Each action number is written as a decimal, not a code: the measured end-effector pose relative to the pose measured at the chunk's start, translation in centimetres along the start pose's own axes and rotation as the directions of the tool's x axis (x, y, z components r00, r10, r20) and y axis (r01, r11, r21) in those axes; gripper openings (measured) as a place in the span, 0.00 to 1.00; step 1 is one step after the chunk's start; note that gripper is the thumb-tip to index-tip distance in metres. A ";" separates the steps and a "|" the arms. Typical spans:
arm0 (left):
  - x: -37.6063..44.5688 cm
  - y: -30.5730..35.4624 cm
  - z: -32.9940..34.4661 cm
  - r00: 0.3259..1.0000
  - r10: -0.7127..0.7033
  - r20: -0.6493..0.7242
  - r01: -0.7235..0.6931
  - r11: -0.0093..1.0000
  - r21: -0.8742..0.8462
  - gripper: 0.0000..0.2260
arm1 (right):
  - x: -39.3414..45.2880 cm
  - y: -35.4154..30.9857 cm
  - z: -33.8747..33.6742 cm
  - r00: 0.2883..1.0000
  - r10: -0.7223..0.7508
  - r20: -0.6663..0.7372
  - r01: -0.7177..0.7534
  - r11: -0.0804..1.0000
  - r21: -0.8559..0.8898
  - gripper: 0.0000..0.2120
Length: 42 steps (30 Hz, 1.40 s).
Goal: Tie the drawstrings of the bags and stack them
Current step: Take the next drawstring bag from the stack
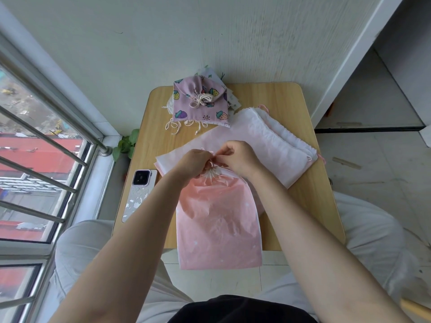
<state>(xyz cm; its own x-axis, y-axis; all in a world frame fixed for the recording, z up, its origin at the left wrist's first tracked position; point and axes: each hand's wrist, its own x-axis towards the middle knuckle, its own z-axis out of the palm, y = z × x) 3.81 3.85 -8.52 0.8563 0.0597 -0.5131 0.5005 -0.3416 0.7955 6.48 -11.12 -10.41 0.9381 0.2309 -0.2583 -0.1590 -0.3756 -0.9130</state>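
Observation:
A pink plastic drawstring bag (218, 220) lies on the small wooden table (300, 187), its bottom hanging over the front edge and its mouth gathered tight. My left hand (193, 163) and my right hand (238, 157) meet at that gathered mouth, both pinching the pink drawstring (211, 163). Under and behind this bag lies a pile of pale pink and white bags (263, 145) with open mouths. At the back of the table a stack of cloth bags is topped by a purple strawberry-print bag (200, 101) with its cream cord tied.
A phone (138, 194) in a pale case lies on the table's left edge. A window with metal bars (46, 145) runs along the left. A small green plant (127, 145) sits by the sill. The wall stands right behind the table.

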 end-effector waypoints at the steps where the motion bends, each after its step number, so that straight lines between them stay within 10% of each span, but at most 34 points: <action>1: 0.1 -0.2 0.0 1.000 0.023 -0.003 -0.022 0.999 0.032 0.13 | 0.0 0.0 -0.2 1.000 0.004 -0.004 -0.004 1.000 -0.001 0.06; 14: -0.2 -0.2 0.0 0.966 0.258 0.020 -0.255 0.937 0.239 0.05 | -1.1 -1.5 -1.0 0.964 0.002 0.264 -0.031 0.994 0.107 0.12; 33: -0.5 0.1 -0.9 0.991 0.101 -0.087 -0.098 0.994 0.046 0.09 | -1.5 -1.4 -0.7 0.985 -0.163 0.063 0.173 0.955 -0.240 0.09; 42: -0.7 0.2 -0.8 0.985 0.148 -0.093 -0.110 0.940 0.323 0.07 | -1.6 -1.2 -0.6 0.976 -0.217 0.018 0.211 0.922 -0.324 0.03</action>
<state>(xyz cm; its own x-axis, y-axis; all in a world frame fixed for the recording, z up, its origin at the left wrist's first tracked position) 3.46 4.50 -7.74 0.9290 0.0960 -0.3575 0.3346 -0.6310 0.6999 5.40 -11.60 -8.71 0.9446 0.3228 -0.0595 0.1510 -0.5883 -0.7944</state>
